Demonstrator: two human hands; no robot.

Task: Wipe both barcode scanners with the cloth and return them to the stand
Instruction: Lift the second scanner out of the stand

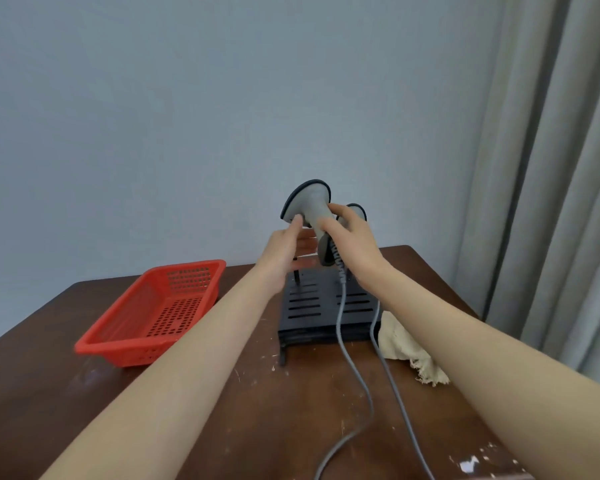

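A grey barcode scanner (309,202) with a dark rim is held up above the black slotted stand (312,306). My right hand (352,240) grips its neck and handle between thumb and fingers. With straight fingers, my left hand (284,251) touches the underside of the scanner's head. A second grey scanner (357,211) sits behind my right hand, mostly hidden. A beige cloth (402,344) lies crumpled on the table just right of the stand, partly under my right forearm.
A red perforated basket (160,310) stands on the brown wooden table (222,410) left of the stand. Two grey cables (357,386) run from the scanners toward the front edge. A grey curtain (551,168) hangs at the right, beside the wall.
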